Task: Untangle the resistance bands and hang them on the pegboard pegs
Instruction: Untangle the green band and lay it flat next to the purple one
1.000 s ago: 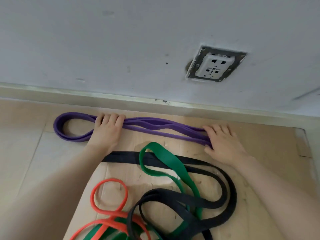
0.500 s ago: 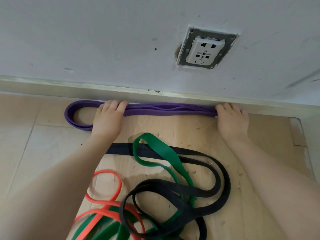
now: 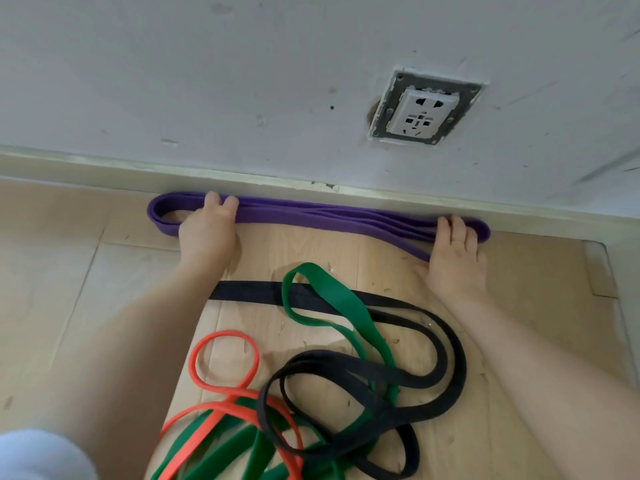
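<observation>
Down on the floor, the purple band (image 3: pixel 332 216) is lying folded into several flat strands along the foot of the baseboard (image 3: pixel 398 197), and both hands are pressing on it with straight fingers. The left hand (image 3: pixel 207 226) is lying over the band near its left loop, fingertips reaching the far edge, so the strands under the palm are hidden. The right hand (image 3: pixel 455 254) is resting flat at the other end, a thin ring showing on one finger, with the band's right loop poking out past the fingertips. Neither hand is curling round anything.

Nearer the camera, the black band (image 3: pixel 446 344), the green band (image 3: pixel 332 299) and the orange band (image 3: pixel 225 358) are lying in a crossed heap on a sheet of cardboard (image 3: pixel 311 251). Their lower loops are running off the bottom edge, so how they are knotted together cannot be told. Part of the black band is passing under the left forearm and out of sight. A pale blurred sleeve (image 3: pixel 38 455) is filling the lower left corner.

On the wall (image 3: pixel 207 81) a white socket (image 3: pixel 424 110) is sitting in a bare metal frame; no writing can be read on it or on any band.
</observation>
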A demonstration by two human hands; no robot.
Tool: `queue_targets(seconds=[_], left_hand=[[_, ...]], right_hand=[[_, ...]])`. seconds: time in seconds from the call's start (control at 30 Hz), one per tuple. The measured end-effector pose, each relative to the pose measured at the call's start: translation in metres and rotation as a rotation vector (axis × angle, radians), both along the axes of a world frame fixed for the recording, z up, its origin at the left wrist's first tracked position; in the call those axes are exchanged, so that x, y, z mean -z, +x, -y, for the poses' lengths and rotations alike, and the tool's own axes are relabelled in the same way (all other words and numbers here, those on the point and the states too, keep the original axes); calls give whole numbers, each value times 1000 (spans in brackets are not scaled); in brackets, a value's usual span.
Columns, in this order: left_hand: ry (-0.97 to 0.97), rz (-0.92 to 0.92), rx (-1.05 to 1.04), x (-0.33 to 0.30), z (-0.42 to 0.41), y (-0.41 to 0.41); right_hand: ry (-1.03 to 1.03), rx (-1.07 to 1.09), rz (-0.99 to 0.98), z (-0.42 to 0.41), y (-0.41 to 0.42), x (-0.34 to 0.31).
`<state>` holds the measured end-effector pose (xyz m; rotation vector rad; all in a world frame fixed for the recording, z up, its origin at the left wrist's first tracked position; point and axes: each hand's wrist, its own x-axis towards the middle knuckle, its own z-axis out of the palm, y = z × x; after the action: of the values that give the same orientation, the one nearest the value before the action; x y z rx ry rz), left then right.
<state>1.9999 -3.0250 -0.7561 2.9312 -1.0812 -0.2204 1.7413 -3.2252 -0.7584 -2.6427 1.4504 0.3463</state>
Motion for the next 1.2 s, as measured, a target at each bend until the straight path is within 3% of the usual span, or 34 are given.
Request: queue_targets(seconds=[0.1, 0.17, 0.27, 0.33, 0.4, 0.5, 0.57, 0.67, 0.8, 0.9, 1.07, 1.2], left_hand=[[-139, -109, -108, 7, -7, -12], [-218, -165, -129, 10, -17, -21], [-293, -253, -99, 6, -35, -37], [-357, -343, -66, 1, -46, -55], [-397, -535, -78, -7, -56, -77], [-420, -837, -61, -28, -68, -111], [-545, -996, -68, -59, -77, -134], [-713, -1139, -74, -119, -98, -167], [-704, -1321, 66, -198, -139, -206], [-773, -1178, 113, -249, -167, -242], [-1073, -1007, -2, -332, -207, -286], [-1027, -733, 121, -390, -236, -297]], right_hand=[[-41, -125, 181, -24, 8, -18], [69, -296, 288, -54, 16, -27], [318, -374, 125, -107, 21, -19], [287, -317, 72, -125, 18, -8], [273, -218, 183, -134, 15, -13], [479, -126, 384, -147, 3, -46], [610, -124, 435, -161, -14, -84], [778, -5, 544, -182, -45, -145], [974, 89, 684, -218, -79, -214], [1038, 146, 792, -253, -93, -265], [866, 4, 943, -301, -111, -352], [677, -128, 999, -326, -133, -397]])
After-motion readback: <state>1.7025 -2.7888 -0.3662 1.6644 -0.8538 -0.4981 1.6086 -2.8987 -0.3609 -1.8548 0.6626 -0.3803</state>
